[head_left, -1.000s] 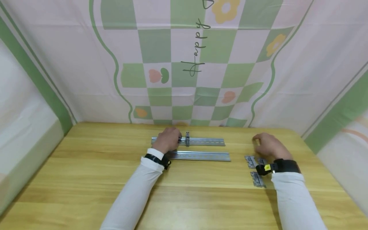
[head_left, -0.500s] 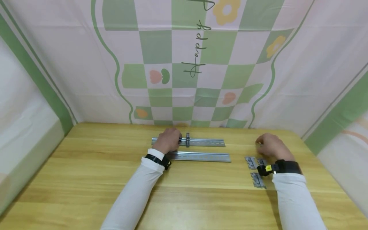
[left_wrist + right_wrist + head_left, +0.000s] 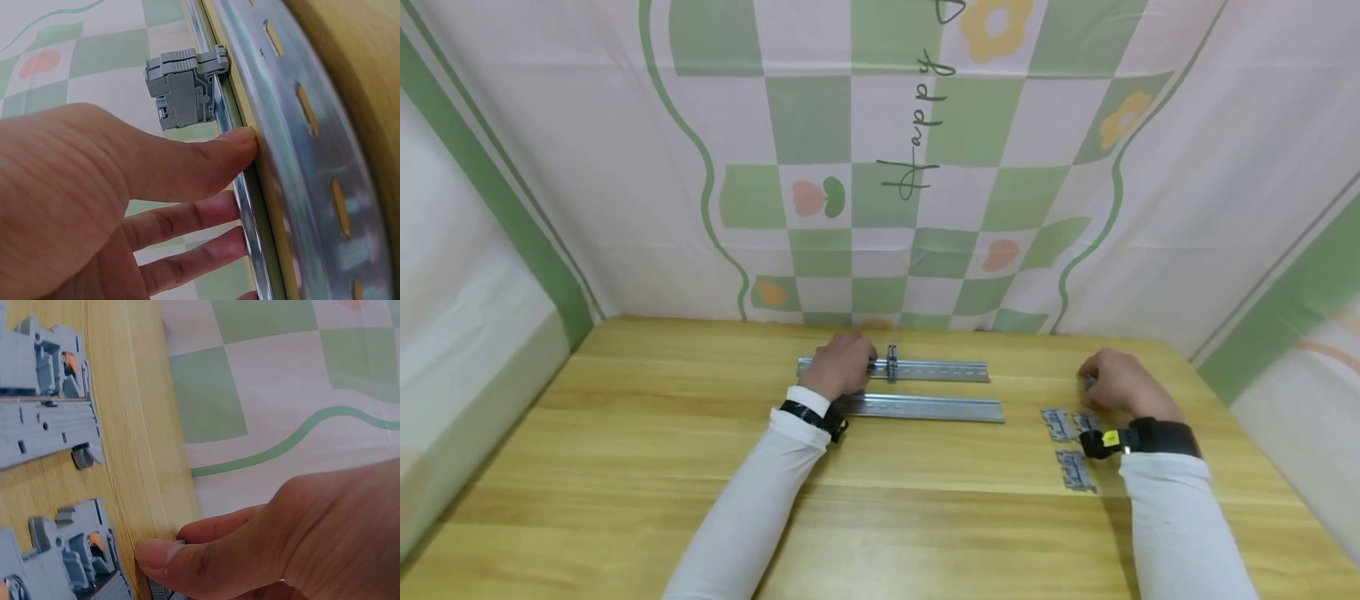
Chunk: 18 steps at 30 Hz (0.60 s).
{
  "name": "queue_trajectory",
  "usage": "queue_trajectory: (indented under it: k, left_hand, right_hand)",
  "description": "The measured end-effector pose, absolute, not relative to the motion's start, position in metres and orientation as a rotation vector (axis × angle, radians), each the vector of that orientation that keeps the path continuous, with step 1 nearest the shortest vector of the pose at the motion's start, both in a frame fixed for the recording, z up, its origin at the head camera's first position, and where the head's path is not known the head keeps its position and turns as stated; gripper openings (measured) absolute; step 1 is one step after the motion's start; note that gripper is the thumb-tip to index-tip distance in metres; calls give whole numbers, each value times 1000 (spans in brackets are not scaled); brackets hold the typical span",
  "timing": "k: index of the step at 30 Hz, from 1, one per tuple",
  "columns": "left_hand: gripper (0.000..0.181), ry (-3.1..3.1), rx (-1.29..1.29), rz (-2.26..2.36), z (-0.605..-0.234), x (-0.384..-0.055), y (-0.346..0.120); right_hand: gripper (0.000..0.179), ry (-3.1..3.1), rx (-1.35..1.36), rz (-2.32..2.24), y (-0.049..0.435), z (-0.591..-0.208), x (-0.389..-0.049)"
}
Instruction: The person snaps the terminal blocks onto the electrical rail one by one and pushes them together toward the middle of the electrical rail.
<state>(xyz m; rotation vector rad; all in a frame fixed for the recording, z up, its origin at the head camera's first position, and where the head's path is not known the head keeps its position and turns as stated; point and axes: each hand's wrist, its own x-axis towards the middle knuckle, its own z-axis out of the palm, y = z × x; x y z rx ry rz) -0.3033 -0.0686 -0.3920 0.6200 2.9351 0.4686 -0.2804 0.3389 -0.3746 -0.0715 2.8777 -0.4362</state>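
My left hand (image 3: 840, 365) holds the far slotted metal DIN rail (image 3: 936, 372) left of its middle, thumb on one edge and fingers along the other in the left wrist view. Upright on that rail, just past the thumb, stand grey terminal blocks (image 3: 181, 90). A second DIN rail (image 3: 925, 407) lies parallel on the near side. Over at the right, my right hand (image 3: 1123, 385) pinches a grey terminal block (image 3: 161, 591) between thumb and fingers, mostly covered by them. Loose terminal blocks (image 3: 1057, 425) lie flat beside that hand.
Another loose terminal block (image 3: 1076, 471) lies nearer me on the wooden table (image 3: 880, 533). A patterned cloth (image 3: 880, 200) hangs right behind the table's far edge, with more cloth at both sides.
My right hand has shifted slightly to the right, and its fingers have closed on a grey terminal block. The left hand stays on the far rail.
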Motion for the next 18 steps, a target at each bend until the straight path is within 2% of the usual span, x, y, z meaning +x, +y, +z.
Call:
queue_trajectory:
  k: [18]
  left_hand:
    - [25,2931,609,470,-390,-301,-69]
  right_hand:
    - [58,2932,-115,-477,327,-373,-288]
